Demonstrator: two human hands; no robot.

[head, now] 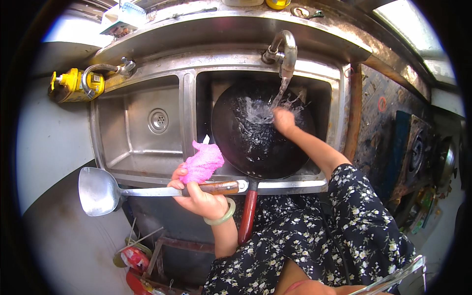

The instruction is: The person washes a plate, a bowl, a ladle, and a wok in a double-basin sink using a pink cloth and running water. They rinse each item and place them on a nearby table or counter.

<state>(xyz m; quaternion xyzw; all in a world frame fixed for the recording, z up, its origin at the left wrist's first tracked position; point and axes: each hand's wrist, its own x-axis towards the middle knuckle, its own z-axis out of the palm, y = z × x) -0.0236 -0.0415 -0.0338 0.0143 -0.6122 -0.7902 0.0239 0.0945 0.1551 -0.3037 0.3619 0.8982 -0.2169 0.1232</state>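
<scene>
My left hand (202, 197) holds a metal wok spatula (153, 191) by its wooden handle, together with a crumpled pink cloth (203, 162). The spatula's broad blade points left, over the near side of the sink. A black wok (228, 140) lies in the right basin, its red-brown handle (247, 215) reaching over the front rim towards me. Water runs from the metal faucet (288, 55) and splashes in the wok. Beside the stream, over the wok, is my right hand (284, 120), somewhat blurred; whether its fingers hold anything is hidden.
The left basin (143, 125) has a round drain. A yellow pump bottle (75, 85) stands at the far left near a second faucet (126, 67). A gas burner (416, 151) is on the right. Small items line the back ledge (243, 13). A wooden frame (158, 254) stands below left.
</scene>
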